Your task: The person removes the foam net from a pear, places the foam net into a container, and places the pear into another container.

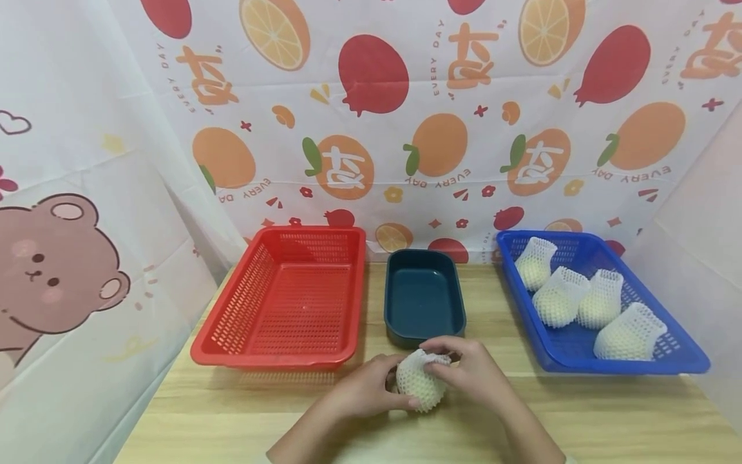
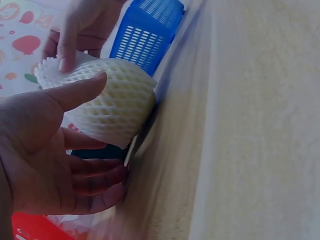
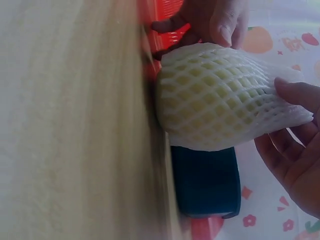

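Note:
A pale yellow, round fruit [image 1: 418,385] in a white foam net sits low over the table's front middle. My left hand [image 1: 368,386] holds it from the left, thumb on the near side and fingers around the far side. In the left wrist view that thumb lies across the net, with the lower fingers spread beneath the fruit [image 2: 120,102]. My right hand [image 1: 472,374] pinches the loose, gathered end of the net between thumb and fingers. From the right wrist, the net [image 3: 215,95] still covers the fruit, its open end toward the right hand.
Behind the hands stands a dark teal container [image 1: 425,296] with nothing in it. To its left is an empty red basket [image 1: 278,359]; at right, a blue basket [image 1: 556,364] holds several net-wrapped fruits [image 1: 628,335]. A printed cloth [image 1: 371,148] hangs behind the wooden table [image 1: 191,419].

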Action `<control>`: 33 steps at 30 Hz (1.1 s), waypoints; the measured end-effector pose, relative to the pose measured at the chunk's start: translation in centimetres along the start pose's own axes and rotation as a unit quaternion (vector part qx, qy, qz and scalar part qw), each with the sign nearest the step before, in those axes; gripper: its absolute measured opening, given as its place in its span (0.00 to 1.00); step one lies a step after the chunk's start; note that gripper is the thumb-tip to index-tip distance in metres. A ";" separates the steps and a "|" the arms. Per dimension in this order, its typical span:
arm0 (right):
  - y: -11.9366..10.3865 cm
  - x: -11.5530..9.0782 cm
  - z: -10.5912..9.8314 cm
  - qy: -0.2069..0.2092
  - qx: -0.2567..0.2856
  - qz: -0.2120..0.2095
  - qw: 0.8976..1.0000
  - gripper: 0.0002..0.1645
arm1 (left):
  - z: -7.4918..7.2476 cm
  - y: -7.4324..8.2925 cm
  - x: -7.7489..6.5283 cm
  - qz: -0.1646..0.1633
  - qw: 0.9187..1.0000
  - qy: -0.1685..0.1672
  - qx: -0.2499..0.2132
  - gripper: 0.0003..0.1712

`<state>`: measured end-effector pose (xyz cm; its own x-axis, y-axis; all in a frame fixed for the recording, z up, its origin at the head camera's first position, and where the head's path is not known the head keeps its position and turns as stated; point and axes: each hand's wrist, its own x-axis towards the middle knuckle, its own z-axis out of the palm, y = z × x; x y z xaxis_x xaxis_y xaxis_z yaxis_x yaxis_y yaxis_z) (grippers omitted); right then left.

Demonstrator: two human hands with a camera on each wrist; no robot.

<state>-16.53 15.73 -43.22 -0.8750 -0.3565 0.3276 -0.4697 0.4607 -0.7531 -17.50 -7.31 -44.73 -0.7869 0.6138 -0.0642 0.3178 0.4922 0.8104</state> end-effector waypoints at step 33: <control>0.0 -0.2 -1.1 0.002 -0.014 0.010 1.000 0.07 | 0.3 1.5 0.2 0.111 0.973 0.199 -0.014 0.13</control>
<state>-16.52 16.70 -42.64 -0.8846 -0.3433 0.3156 -0.4554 0.4903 -0.7431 -17.01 -6.26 -43.70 -0.8447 0.4121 0.3415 0.4937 0.3538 0.7944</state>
